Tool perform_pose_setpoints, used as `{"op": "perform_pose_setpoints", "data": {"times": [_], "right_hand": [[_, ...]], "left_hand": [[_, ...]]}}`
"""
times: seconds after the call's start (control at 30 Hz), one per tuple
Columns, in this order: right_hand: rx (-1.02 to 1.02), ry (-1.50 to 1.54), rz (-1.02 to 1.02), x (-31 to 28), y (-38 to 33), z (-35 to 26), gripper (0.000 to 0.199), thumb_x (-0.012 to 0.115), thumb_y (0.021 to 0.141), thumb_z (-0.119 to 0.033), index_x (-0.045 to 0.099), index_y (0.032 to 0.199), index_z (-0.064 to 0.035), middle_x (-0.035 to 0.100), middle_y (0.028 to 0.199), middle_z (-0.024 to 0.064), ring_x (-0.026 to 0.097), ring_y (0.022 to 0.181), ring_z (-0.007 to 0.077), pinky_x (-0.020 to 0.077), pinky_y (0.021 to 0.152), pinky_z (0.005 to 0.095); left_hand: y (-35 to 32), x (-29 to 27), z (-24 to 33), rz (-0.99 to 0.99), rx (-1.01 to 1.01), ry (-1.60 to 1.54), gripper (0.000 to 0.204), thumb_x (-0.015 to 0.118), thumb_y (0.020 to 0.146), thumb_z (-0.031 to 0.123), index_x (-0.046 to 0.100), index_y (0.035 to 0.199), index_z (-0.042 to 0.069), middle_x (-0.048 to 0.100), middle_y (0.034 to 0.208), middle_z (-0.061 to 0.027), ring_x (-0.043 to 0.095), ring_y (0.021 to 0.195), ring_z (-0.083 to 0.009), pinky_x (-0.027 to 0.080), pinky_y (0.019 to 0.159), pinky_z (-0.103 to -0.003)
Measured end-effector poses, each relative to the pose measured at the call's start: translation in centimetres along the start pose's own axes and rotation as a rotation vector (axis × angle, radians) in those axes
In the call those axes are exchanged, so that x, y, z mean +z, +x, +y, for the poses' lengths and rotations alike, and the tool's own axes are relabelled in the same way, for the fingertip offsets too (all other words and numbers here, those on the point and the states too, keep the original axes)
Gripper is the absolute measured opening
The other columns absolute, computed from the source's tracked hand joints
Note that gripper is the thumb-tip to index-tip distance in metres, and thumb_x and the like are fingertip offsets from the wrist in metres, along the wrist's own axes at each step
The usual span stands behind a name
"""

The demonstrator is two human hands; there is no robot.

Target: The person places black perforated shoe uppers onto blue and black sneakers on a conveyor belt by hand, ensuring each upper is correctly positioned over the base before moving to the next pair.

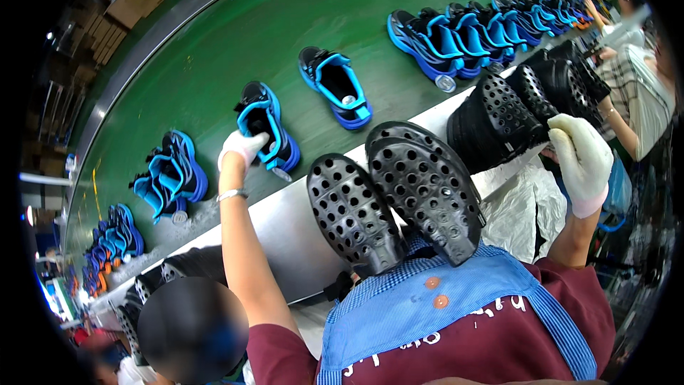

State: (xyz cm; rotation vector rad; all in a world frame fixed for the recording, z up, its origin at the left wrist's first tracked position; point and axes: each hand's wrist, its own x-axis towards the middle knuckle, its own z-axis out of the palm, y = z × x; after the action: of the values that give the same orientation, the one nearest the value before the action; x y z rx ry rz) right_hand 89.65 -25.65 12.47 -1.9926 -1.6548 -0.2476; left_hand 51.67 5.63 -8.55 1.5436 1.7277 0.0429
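My left hand [242, 147], in a white glove, reaches out over the green conveyor belt [285, 21] and grips the collar of a blue and black sports shoe [273, 132] standing on it. My right hand [582, 160], also gloved, is against the lower edge of a stack of black perforated insoles [509, 110] at the right. Whether its fingers hold one is hidden. Two large black perforated insoles [399, 199] lean on the metal ledge [285, 224] in front of my chest.
More blue shoes stand along the belt: a single one [335, 85], a pair at the left [171, 175], a dense row [470, 32] at the upper right. A person in a checked shirt [638, 89] works at the right. A white plastic bag [524, 207] lies below the stack.
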Motion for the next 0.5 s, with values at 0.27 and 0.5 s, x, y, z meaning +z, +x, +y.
{"op": "perform_pose_setpoints", "data": {"times": [0.27, 0.5], "right_hand": [[0.002, -0.092, 0.179, -0.7, 0.4, 3.6, 0.009, 0.071, 0.08, -0.006, 0.068, 0.088, -0.0023, 0.066, 0.078, 0.0113, 0.065, 0.069, 0.0258, 0.051, 0.063, 0.0331], [0.151, -0.163, 0.226, -1.4, -0.7, 6.7, 0.012, 0.067, 0.085, -0.017, 0.068, 0.092, -0.0066, 0.065, 0.081, 0.0093, 0.065, 0.076, 0.0249, 0.0515, 0.069, 0.0332]], "left_hand": [[4.1, 1.7, -3.9, 0.098, 0.332, -0.253, 0.051, 0.073, 0.084, 0.03, 0.059, 0.125, 0.002, 0.065, 0.114, -0.0067, 0.06, 0.102, -0.018, 0.045, 0.096, -0.031], [5.6, 2.2, -5.0, 0.227, 0.277, -0.391, 0.05, 0.072, 0.085, 0.031, 0.06, 0.124, 0.001, 0.066, 0.115, -0.0075, 0.062, 0.098, -0.0195, 0.048, 0.088, -0.034]]}}
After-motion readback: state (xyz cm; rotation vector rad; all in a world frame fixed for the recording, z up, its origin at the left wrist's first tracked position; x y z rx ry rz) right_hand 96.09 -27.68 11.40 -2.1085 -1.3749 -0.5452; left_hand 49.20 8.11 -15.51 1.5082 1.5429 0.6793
